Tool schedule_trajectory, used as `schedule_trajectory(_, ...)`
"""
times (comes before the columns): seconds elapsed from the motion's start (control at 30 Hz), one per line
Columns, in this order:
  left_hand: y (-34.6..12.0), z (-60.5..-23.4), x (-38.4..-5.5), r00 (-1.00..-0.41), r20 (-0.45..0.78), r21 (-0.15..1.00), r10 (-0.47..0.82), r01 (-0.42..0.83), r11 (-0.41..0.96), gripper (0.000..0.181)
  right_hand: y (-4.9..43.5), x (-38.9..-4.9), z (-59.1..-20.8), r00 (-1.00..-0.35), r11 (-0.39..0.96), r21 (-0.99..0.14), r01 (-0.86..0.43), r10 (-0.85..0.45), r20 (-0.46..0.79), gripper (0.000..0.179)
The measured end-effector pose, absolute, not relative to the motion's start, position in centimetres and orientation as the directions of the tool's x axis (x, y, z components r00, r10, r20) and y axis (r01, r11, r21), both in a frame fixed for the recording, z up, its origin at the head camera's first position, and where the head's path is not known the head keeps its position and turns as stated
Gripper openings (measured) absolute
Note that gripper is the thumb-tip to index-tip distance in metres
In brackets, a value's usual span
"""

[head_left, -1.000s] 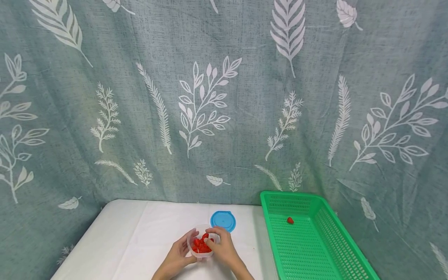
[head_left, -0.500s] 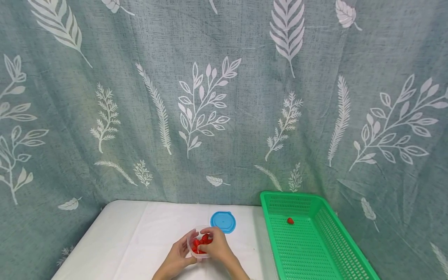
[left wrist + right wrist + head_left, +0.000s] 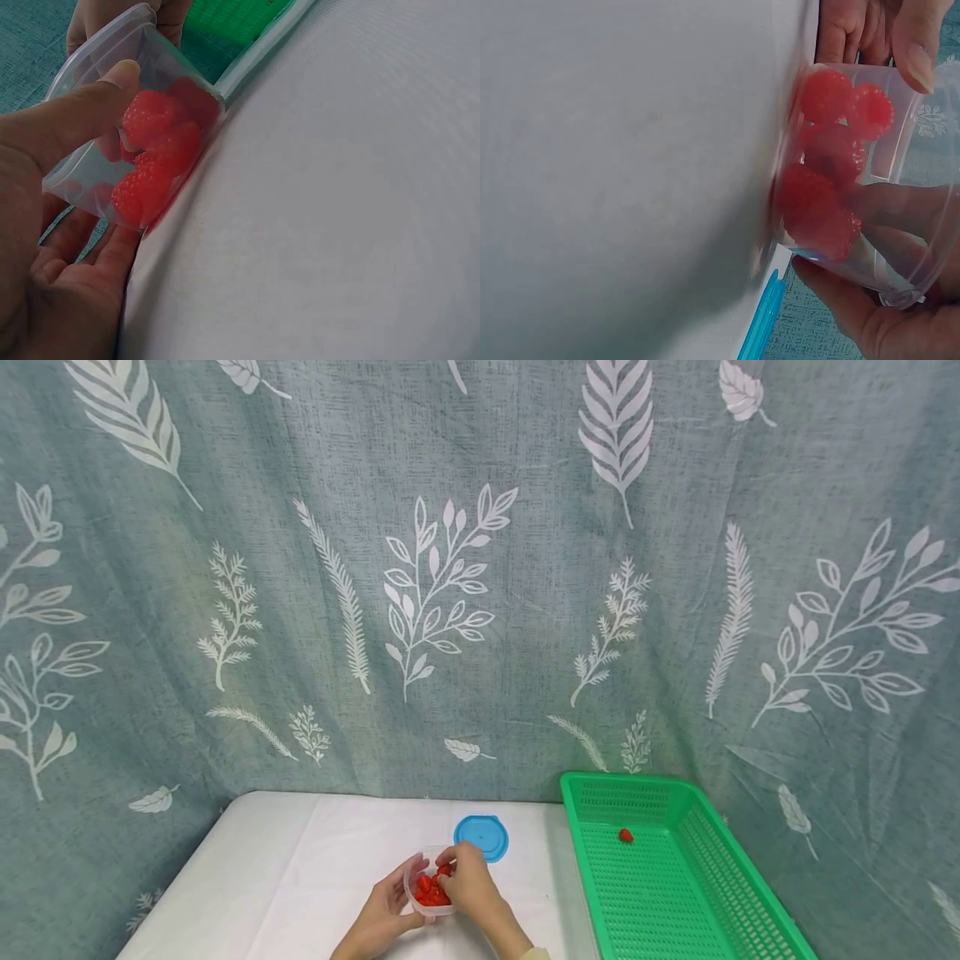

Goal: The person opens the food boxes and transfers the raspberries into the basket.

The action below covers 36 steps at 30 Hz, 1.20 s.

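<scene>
A clear plastic container [image 3: 97, 180] with several red strawberries [image 3: 429, 891] in it stands on the white-covered table. My left hand [image 3: 382, 910] grips its left side, the thumb [image 3: 90, 105] lying along the wall and the other fingers round the far side. From the right, my right hand [image 3: 471, 881] reaches in over the rim. Its thumb and fingers pinch a strawberry [image 3: 445, 869] in the upper right of the container, partly covered by the hand. Through the clear wall, the right wrist view shows these fingers [image 3: 900, 206] beside the strawberries [image 3: 817, 210].
A round blue lid [image 3: 482, 837] lies on the table [image 3: 300, 877] just behind the container. To the right stands a long green basket [image 3: 660, 893], with one strawberry [image 3: 626, 836] near its far end. A patterned grey-green curtain [image 3: 480, 610] hangs behind the table.
My right hand's fingers have shifted among the strawberries and now pinch one toward the container's right side. The left hand keeps its grip, and the container stays in place.
</scene>
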State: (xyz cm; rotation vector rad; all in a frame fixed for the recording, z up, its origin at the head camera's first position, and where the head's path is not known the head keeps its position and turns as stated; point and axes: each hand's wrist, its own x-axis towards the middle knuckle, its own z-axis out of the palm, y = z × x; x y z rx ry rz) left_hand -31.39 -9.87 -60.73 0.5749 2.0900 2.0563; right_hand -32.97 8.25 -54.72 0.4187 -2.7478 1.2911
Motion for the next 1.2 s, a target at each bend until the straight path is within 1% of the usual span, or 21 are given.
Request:
schedule_trajectory(0.23, -9.68, -60.71, -31.51, -0.916, 0.160, 0.987, 0.369, 0.161, -0.027, 0.092, 8.52, -33.17, -54.42, -0.964, 0.600, -0.756, -0.261, -0.198, 0.176, 0.013)
schedule_trajectory(0.43, -9.82, -60.45, -31.37, -0.908, 0.177, 0.984, 0.380, 0.173, -0.044, 0.094, 8.70, -33.48, -54.58, -0.951, 0.599, -0.740, -0.305, -0.237, 0.200, 0.005)
schedule_trajectory(0.5, -9.90, -60.34, -31.31, -0.903, 0.185, 0.982, 0.388, 0.178, -0.056, 0.094, 8.74, -33.57, -54.73, -0.948, 0.596, -0.740, -0.312, -0.246, 0.202, 0.007)
schedule_trajectory(0.7, -10.03, -60.17, -31.23, -0.898, 0.185, 0.983, 0.399, 0.174, -0.064, 0.093, 8.72, -33.45, -54.81, -0.951, 0.602, -0.744, -0.289, -0.271, 0.149, 0.013)
schedule_trajectory(0.93, -10.02, -60.22, -31.29, -0.898, 0.183, 0.983, 0.400, 0.169, -0.070, 0.092, 8.58, -33.36, -54.17, -0.948, 0.623, -0.730, -0.281, -0.298, 0.110, 0.011)
schedule_trajectory(1.07, -10.00, -60.33, -31.34, -0.903, 0.160, 0.987, 0.398, 0.149, -0.057, 0.092, 8.76, -33.35, -54.26, -0.943, 0.623, -0.724, -0.297, -0.310, 0.120, 0.010)
schedule_trajectory(1.2, -10.02, -60.32, -31.08, -0.900, 0.165, 0.986, 0.404, 0.155, -0.057, 0.093, 8.98, -33.29, -54.46, -0.936, 0.628, -0.706, -0.327, -0.317, 0.151, 0.009)
